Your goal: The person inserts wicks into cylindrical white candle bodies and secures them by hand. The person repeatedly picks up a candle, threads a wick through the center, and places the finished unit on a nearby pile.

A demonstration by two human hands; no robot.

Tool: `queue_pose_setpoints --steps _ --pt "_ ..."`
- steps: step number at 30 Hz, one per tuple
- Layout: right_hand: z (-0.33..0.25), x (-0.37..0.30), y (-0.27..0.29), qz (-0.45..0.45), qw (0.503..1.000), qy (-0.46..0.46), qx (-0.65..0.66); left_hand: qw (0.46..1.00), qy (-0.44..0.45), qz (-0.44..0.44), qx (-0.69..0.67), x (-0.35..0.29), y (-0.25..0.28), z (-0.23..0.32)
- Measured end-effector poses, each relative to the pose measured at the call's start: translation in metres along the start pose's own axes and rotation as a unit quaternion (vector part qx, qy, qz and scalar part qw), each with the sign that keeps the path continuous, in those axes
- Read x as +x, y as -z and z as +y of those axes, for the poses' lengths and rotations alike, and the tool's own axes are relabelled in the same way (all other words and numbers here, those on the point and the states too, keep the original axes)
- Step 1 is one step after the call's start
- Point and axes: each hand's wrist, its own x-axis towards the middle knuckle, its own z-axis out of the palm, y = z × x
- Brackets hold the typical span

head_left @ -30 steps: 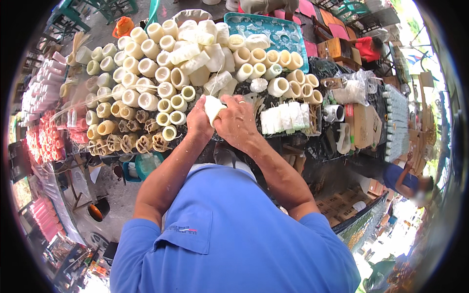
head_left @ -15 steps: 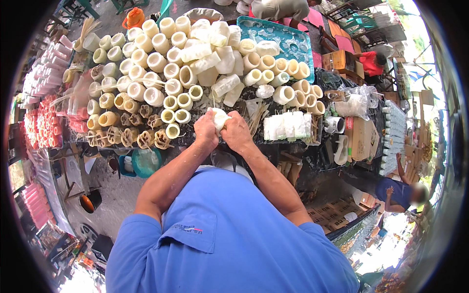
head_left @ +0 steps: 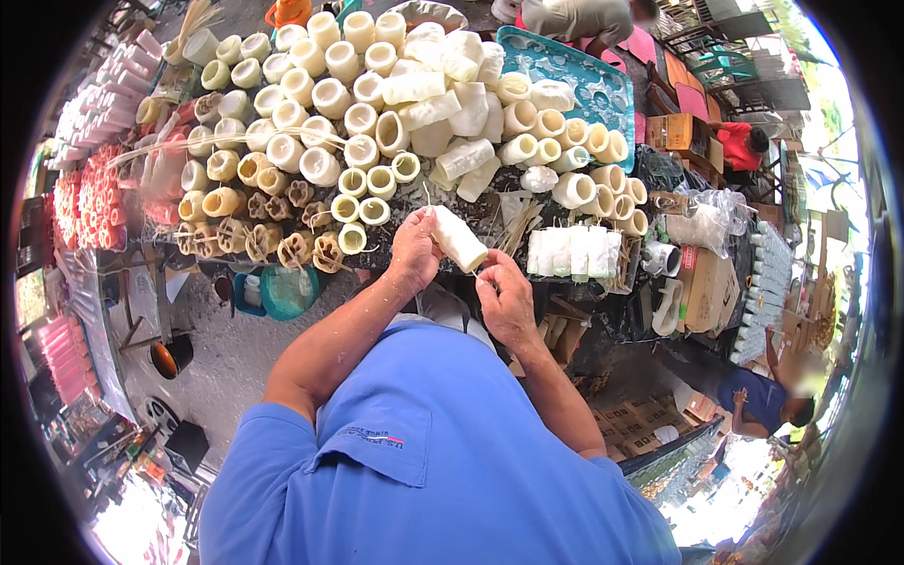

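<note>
The fingers of my left hand (head_left: 414,250) are closed around the upper end of a white cylinder (head_left: 459,238), pinching it beside the thin wick (head_left: 427,194) that sticks out there. I hold the cylinder tilted, its far end sloping down to my right, over the near edge of the bench (head_left: 388,235). The fingers of my right hand (head_left: 507,298) are half curled, thumb and forefinger drawn close together at the lower end; I cannot tell whether they pinch its rim or only brush it. Left of my hands stand rows of ivory hollow cylinders (head_left: 330,98); just beyond lies a heap of white pieces (head_left: 468,111), and to my right, a row of white wrapped-looking rolls (head_left: 573,252).
</note>
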Motion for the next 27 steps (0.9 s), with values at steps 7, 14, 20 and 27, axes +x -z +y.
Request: queue_pose_setpoints --steps 7,14,20,27 --pt "0.038 -0.024 0.008 -0.086 0.930 -0.139 0.330 0.998 -0.001 0.043 -0.039 -0.002 0.009 -0.012" --pt "0.067 0.002 -0.055 -0.134 0.890 -0.208 0.382 0.995 0.039 0.040 -0.080 -0.014 0.034 -0.036" --pt "0.066 0.044 -0.112 -0.060 0.960 -0.072 0.262 0.960 -0.038 0.182 0.210 -0.020 0.083 -0.027" --pt "0.061 0.099 -0.165 -0.150 0.974 0.169 -0.025 0.948 -0.062 0.255 0.182 -0.029 0.119 -0.024"
